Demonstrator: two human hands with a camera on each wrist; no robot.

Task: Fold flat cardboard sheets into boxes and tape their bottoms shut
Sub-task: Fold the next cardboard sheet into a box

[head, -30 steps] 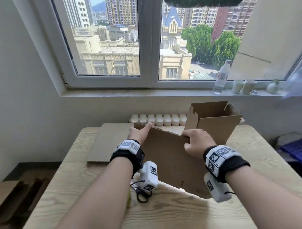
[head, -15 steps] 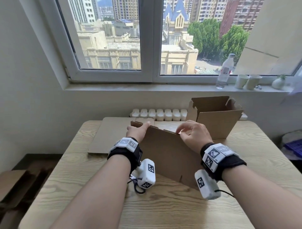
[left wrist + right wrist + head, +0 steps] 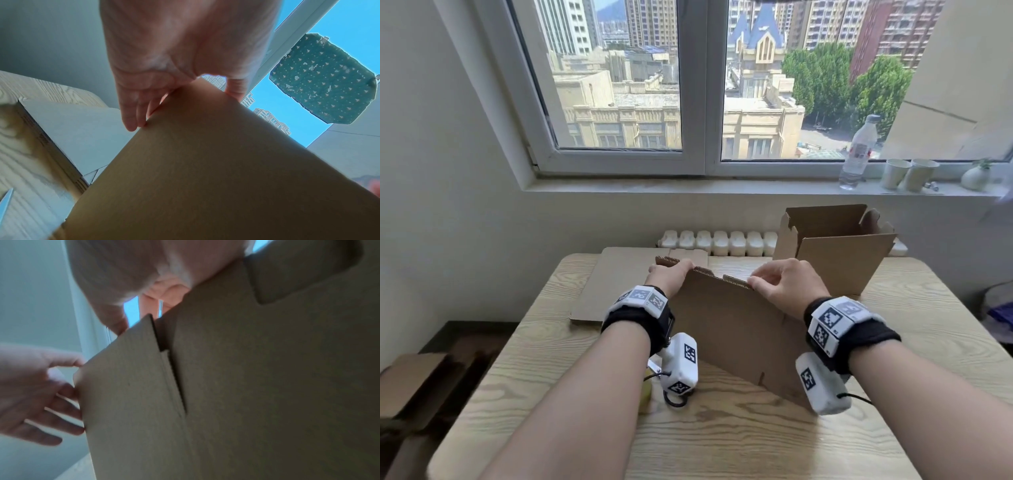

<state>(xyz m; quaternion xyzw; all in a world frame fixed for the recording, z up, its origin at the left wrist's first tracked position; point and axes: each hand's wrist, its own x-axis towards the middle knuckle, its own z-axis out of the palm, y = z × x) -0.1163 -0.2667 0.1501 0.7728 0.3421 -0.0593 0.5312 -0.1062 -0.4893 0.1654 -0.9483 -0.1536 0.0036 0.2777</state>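
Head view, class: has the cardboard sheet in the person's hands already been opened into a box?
No: the sheet is flat, propped on edge on the table, its top edge held by the left hand and right hand.

No readable text anywhere: the water bottle point(image 3: 858, 150) on the sill carries a red-and-white label too small to read, and the wrist bands point(image 3: 835, 320) and wrist cameras point(image 3: 681, 366) show only black-and-white square marker patterns, no letters or numbers.
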